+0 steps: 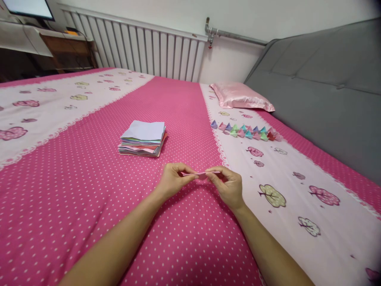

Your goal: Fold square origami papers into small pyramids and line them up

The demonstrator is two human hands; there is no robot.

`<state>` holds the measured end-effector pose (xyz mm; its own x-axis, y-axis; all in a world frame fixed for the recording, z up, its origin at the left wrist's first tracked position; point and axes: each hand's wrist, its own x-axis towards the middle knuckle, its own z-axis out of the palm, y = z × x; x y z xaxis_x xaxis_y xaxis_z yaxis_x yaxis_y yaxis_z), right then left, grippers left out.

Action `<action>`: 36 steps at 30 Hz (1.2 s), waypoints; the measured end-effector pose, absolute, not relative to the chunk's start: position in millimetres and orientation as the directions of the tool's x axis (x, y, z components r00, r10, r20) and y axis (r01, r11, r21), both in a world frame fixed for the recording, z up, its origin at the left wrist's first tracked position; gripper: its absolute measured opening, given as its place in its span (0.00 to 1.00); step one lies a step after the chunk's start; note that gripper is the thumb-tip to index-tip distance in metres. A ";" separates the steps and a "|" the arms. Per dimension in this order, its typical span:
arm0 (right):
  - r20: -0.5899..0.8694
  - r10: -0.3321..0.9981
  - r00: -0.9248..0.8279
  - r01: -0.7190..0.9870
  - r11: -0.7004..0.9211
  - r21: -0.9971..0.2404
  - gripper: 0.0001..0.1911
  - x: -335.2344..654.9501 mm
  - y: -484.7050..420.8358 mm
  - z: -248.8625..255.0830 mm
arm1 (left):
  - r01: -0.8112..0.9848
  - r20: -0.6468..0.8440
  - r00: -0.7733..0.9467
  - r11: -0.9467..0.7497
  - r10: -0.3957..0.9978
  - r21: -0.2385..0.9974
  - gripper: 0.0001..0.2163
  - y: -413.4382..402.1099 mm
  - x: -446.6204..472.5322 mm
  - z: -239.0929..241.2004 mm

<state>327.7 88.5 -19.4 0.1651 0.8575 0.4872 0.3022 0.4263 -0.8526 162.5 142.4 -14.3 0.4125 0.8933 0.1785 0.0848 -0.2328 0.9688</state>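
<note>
Between my two hands is a small pink folded paper (202, 175), held nearly level above the bed. My left hand (175, 178) pinches its left end between thumb and fingers. The right end is pinched by my right hand (228, 184) in the same way. Its exact folds are too small to make out. Beyond my left hand lies a stack of coloured paper sheets (143, 139) with a pale sheet on top. Farther off to the right, several small folded paper pieces (247, 131) in many colours stand in rows.
A pink dotted bedspread (178, 107) with white printed bands covers the bed. A pink satin pillow (241, 96) lies by the grey headboard (321, 79). A white radiator (143, 43) runs along the wall, and a desk with a monitor (29, 8) stands at far left.
</note>
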 end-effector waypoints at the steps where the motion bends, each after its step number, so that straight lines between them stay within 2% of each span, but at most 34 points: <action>1: 0.474 0.866 0.161 0.295 0.416 -0.860 0.03 328.1 88.7 -19.9 | 0.107 0.169 0.412 -0.231 0.896 0.967 0.07 141.4 162.8 -13.5; 6: 0.421 0.900 0.109 0.255 0.384 -0.887 0.03 329.5 88.9 -22.5 | 0.099 0.168 0.482 -0.244 0.860 0.965 0.10 139.0 163.2 -11.5; 11: 0.370 0.928 0.050 0.225 0.351 -0.909 0.05 328.9 90.3 -23.7 | 0.137 0.207 0.474 -0.304 0.856 0.943 0.08 139.0 163.0 -10.8; 16: 0.373 0.916 0.148 0.152 0.351 -0.924 0.13 329.6 90.6 -23.2 | 0.159 0.175 0.430 -0.266 0.886 0.951 0.09 138.6 162.9 -12.3; 22: 0.397 0.897 0.197 0.265 0.341 -0.902 0.07 333.4 90.5 -19.0 | 0.164 0.177 0.404 -0.262 0.898 0.951 0.08 138.8 163.5 -14.4; 28: 0.343 0.928 0.142 0.287 0.293 -0.912 0.09 339.2 92.7 -19.0 | 0.239 0.321 0.347 -0.414 0.881 0.878 0.08 138.6 163.6 -13.1; 32: 0.333 0.937 0.106 0.290 0.291 -0.912 0.09 341.9 94.3 -19.0 | 0.287 0.425 0.369 -0.536 0.827 0.794 0.09 138.9 162.5 -12.0; 36: 0.319 0.942 0.103 0.266 0.283 -0.922 0.09 343.3 95.9 -20.3 | 0.274 0.453 0.415 -0.583 0.789 0.765 0.08 139.9 161.3 -12.0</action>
